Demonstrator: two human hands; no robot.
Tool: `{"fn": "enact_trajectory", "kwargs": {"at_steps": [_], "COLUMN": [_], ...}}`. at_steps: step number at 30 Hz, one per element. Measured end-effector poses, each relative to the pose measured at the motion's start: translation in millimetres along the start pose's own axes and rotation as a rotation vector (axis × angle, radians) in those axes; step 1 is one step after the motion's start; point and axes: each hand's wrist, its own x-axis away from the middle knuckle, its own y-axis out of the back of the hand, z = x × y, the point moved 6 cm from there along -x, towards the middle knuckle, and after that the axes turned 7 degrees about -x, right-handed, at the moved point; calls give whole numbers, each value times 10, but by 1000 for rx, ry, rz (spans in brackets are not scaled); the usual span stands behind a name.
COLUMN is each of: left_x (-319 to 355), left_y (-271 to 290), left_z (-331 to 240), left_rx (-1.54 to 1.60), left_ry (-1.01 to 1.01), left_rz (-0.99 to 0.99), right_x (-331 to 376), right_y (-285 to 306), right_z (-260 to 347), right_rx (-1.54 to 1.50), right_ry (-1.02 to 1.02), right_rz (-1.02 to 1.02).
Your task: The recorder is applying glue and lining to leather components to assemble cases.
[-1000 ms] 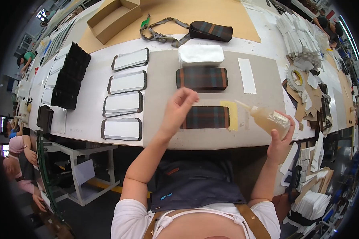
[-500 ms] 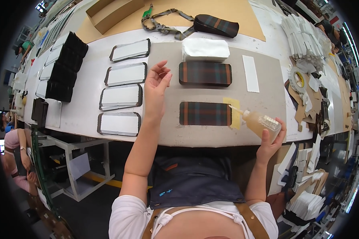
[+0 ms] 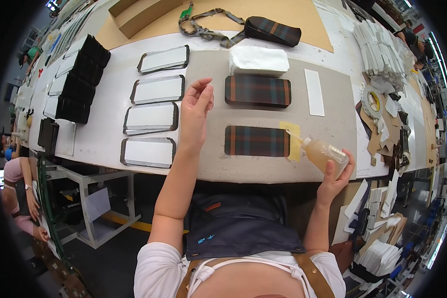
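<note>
In my right hand point(image 3: 336, 180) is a clear squeeze bottle point(image 3: 325, 155) of yellowish liquid, tilted left. Its thin nozzle meets the upper right corner of a dark plaid panel point(image 3: 257, 141) lying on the grey board. Yellow tape point(image 3: 293, 141) lies at that panel's right end. My left hand point(image 3: 197, 105) hovers over the board's left part, fingers loosely curled, nothing visible in them. Right of it sits a thicker plaid stack point(image 3: 258, 91), with a white stack point(image 3: 258, 61) behind.
Several dark-edged white panels point(image 3: 150, 116) form a column on the left, beyond them black-edged stacks point(image 3: 74, 82). A white strip point(image 3: 314, 92) lies right of the plaid stack. At the back are a plaid case point(image 3: 273, 32), a strap point(image 3: 203, 32) and a cardboard tray point(image 3: 144, 17). A tape roll point(image 3: 371, 102) lies among scraps at right.
The fingers of my left hand have curled in slightly. My right hand holds the bottle nearly still, its nozzle staying at the panel's corner. The whole view has shifted a little.
</note>
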Motion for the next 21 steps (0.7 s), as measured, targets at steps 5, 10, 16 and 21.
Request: {"fn": "enact_trajectory", "kwargs": {"at_steps": [5, 10, 16, 21], "left_x": [2, 9, 2, 6], "left_y": [-4, -18, 0, -2], "left_z": [-15, -29, -18, -23], "left_rx": [4, -10, -12, -5], "left_ry": [-22, -26, -27, -32], "left_rz": [-20, -30, -21, -17], "right_x": [13, 17, 36, 53], "right_y": [-16, -9, 8, -10], "right_z": [-14, -23, -52, -3], "right_rx": [2, 31, 49, 61], "right_ry": [4, 13, 22, 26], "right_rz": [0, -6, -5, -4]}}
